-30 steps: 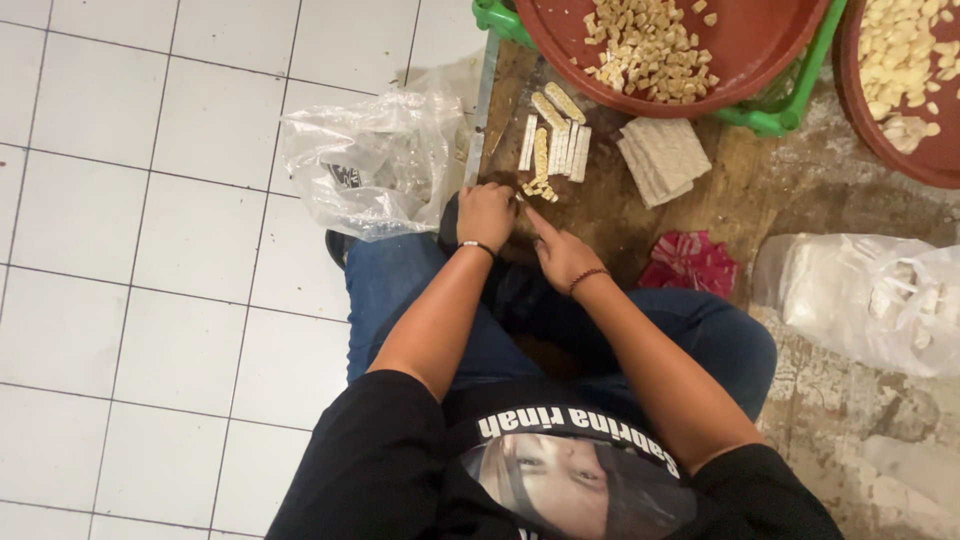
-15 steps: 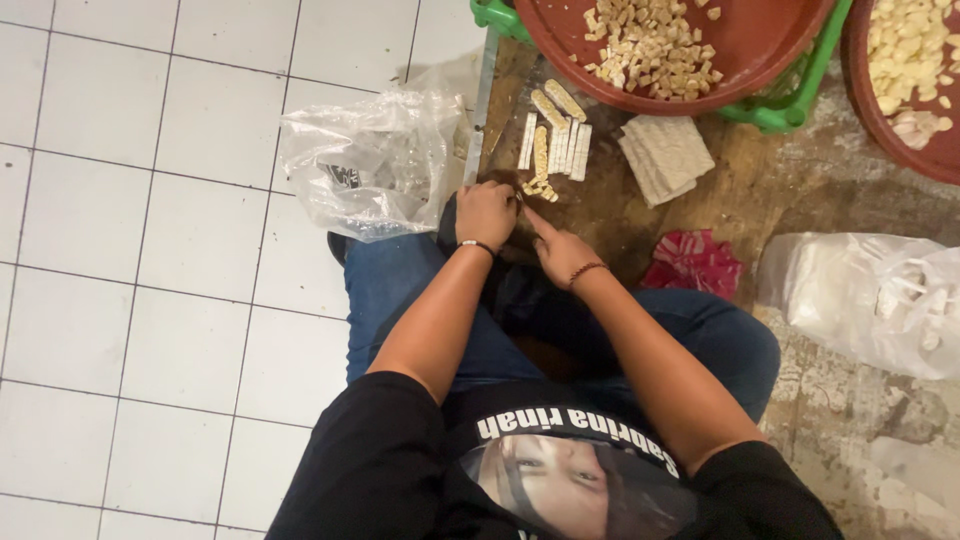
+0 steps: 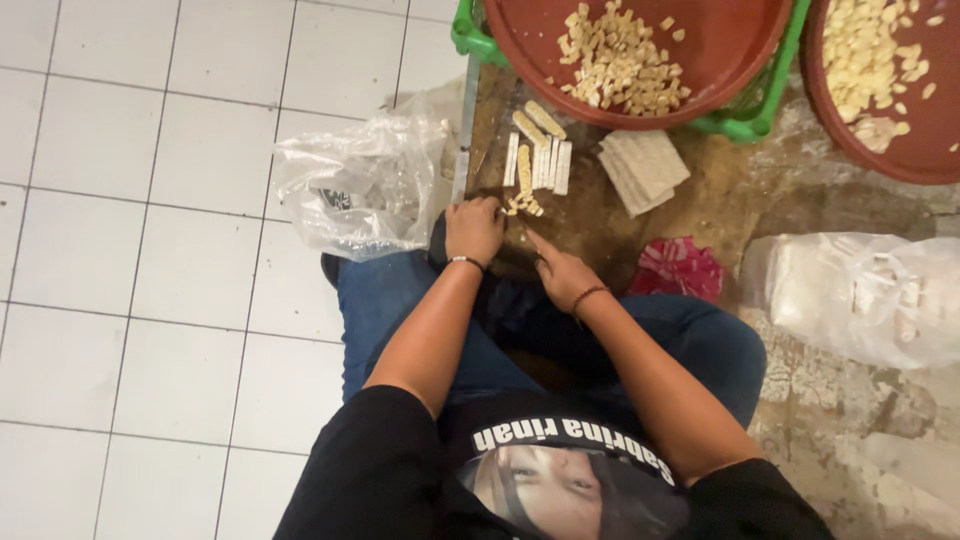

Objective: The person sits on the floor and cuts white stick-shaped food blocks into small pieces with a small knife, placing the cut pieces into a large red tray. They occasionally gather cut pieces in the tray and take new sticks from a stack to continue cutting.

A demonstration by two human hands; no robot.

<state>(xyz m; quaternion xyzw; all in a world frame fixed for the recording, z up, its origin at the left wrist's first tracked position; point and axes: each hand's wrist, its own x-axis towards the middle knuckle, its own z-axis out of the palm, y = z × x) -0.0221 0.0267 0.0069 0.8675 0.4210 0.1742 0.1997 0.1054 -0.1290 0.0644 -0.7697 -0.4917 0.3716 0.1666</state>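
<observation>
I sit on the floor at a brown wooden cutting board (image 3: 590,215). My left hand (image 3: 474,228) rests on the board's near left corner, fingertips pressing on a pale strip (image 3: 523,185) with small cut cubes at its near end. My right hand (image 3: 560,272) is just right of it, fingers closed and forefinger stretched forward along what looks like a thin dark knife. Several more pale strips (image 3: 545,160) lie side by side beyond the hands, and a stack of flat pale slabs (image 3: 645,168) lies to their right.
A large red basin (image 3: 740,75) of cut cubes sits in a green crate (image 3: 465,35) behind the board. A second red basin (image 3: 905,150) is at the top right. Crumpled clear plastic bags lie at the left (image 3: 360,190) and right (image 3: 860,290). A red wrapper (image 3: 680,268) lies near my knee.
Both hands stay at the near edge of the board. My right hand has drawn slightly back toward me. The strips and basins have not moved.
</observation>
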